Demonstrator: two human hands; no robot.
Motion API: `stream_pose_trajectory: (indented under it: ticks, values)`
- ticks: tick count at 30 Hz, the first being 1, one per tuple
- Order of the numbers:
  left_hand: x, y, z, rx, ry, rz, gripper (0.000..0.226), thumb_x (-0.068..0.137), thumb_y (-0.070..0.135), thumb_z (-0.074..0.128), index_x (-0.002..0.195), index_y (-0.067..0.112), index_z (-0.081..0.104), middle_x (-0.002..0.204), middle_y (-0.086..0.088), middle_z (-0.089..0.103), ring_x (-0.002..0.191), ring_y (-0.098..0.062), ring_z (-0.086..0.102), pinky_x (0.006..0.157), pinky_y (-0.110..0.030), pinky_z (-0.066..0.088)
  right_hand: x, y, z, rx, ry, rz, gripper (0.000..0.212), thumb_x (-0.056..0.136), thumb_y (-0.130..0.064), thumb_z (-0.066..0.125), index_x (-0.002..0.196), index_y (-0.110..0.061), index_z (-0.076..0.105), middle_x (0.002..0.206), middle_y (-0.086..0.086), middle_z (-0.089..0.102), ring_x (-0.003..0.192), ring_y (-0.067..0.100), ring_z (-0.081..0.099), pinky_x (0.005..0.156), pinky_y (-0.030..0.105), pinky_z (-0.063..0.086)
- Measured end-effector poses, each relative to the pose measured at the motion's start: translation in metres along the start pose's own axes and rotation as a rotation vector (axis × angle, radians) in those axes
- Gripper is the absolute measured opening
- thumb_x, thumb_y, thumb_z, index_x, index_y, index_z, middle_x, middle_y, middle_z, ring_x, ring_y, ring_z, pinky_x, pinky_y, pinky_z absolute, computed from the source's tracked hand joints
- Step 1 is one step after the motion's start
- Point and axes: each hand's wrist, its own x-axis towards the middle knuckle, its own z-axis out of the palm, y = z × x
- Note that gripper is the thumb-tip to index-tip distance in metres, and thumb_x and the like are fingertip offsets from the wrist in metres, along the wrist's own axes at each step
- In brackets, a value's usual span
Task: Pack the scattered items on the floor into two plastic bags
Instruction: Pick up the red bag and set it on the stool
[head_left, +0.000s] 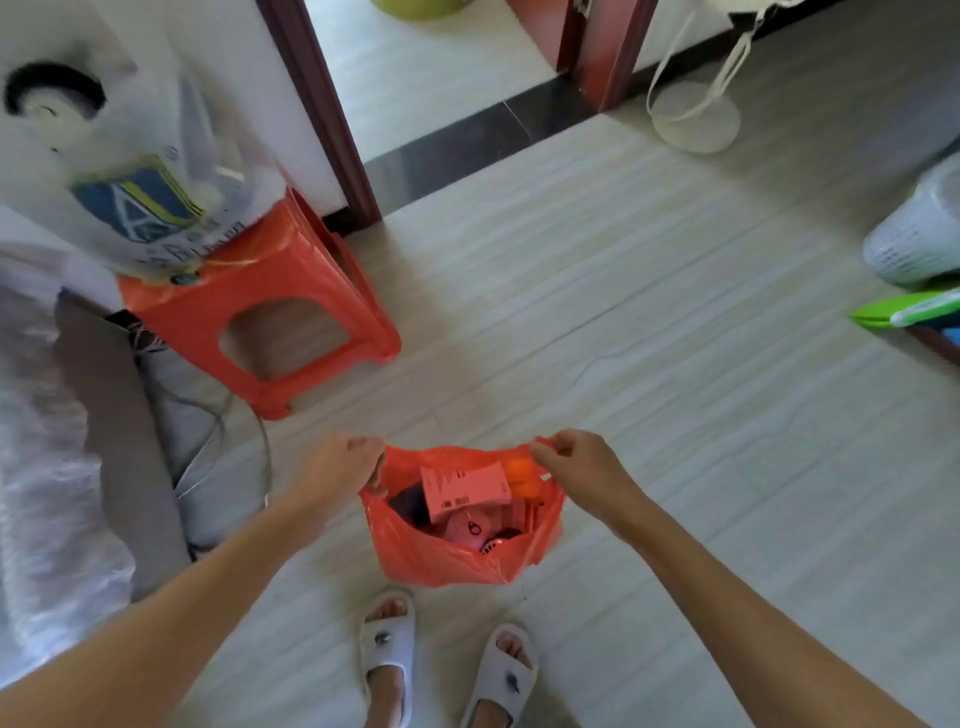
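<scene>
A red plastic bag (447, 558) hangs just above the floor in front of my feet, its mouth held wide. My left hand (345, 462) pinches the bag's left handle. My right hand (574, 460) pinches the right handle. Inside the bag lie a pink card box (465, 488), an orange item (522, 475), a round pink thing and a few dark items. A clear plastic bag (140, 171), filled with a blue and yellow item, rests on the red plastic stool (265, 317) at the left.
Cables (218, 441) trail on the floor beside a grey sofa edge (124, 415) at the left. A doorway (441, 88) opens ahead. A white fan base (696, 122) stands at the back right, a white basket (914, 239) and a green item (904, 314) at the right edge.
</scene>
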Motion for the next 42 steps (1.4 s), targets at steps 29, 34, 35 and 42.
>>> stream_pose_trajectory:
  ticks: [29,34,35,42]
  values:
    - [-0.114,0.217,-0.465,-0.51,0.452,0.32,0.03,0.09,0.01,0.048,0.061,0.01,0.056,0.036,0.007,0.053,0.034,-0.005,0.053,0.075,-0.031,0.052,-0.071,-0.515,0.004,0.215,0.004,-0.541,0.033,0.09,-0.022,0.054,0.06,-0.011,0.054,0.054,0.0,0.046,0.056,0.014,0.043,0.074,0.038,0.044]
    - [-0.082,0.25,-0.517,-0.525,0.552,0.342,0.029,0.088,0.012,0.048,0.061,0.011,0.057,0.04,0.005,0.052,0.033,-0.005,0.05,0.067,-0.028,0.051,-0.039,-0.596,0.009,0.206,-0.023,-0.643,0.032,0.091,-0.022,0.053,0.063,-0.007,0.058,0.054,0.001,0.05,0.048,0.01,0.043,0.064,0.032,0.042]
    - [-0.076,0.257,-0.526,-0.517,0.583,0.342,0.028,0.088,0.012,0.048,0.061,0.011,0.057,0.042,0.004,0.053,0.033,-0.005,0.049,0.066,-0.027,0.05,-0.031,-0.612,0.01,0.195,-0.028,-0.664,0.033,0.091,-0.023,0.053,0.062,-0.009,0.058,0.053,0.001,0.051,0.044,0.007,0.042,0.061,0.029,0.041]
    - [-0.048,0.311,-0.59,-0.499,0.695,0.382,0.026,0.088,0.012,0.047,0.063,0.012,0.057,0.056,-0.003,0.054,0.039,-0.007,0.051,0.058,-0.019,0.049,0.011,-0.714,0.012,0.201,-0.062,-0.753,0.036,0.092,-0.028,0.053,0.06,-0.013,0.059,0.036,-0.01,0.045,0.04,0.006,0.042,0.051,0.02,0.037]
